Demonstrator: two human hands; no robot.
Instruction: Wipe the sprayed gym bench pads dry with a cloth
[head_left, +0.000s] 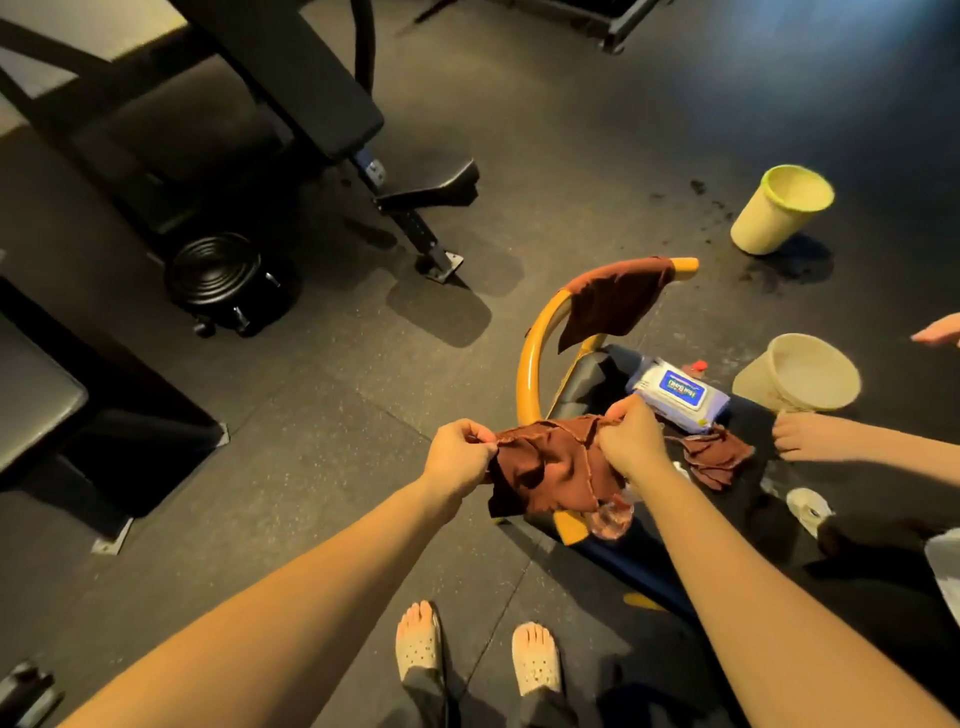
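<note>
Left hand (460, 457), right hand (631, 441) each pinching top edge of brown stitched-hem cloth (545, 475), likely spreading it for wiping; black padded gym bench (317, 98) at eleven o'clock, untouched.

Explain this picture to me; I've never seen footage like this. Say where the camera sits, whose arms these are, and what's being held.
This is one picture from a camera worn on a person's head, looking down, so both arms are the wearer's own. The left hand and right hand each pinch an edge of a brown cloth, held between them. Beneath is yellow-framed equipment with a second cloth draped over its bar and a wipes pack on it. A pale bin stands beyond; a black bench is upper left.
</note>
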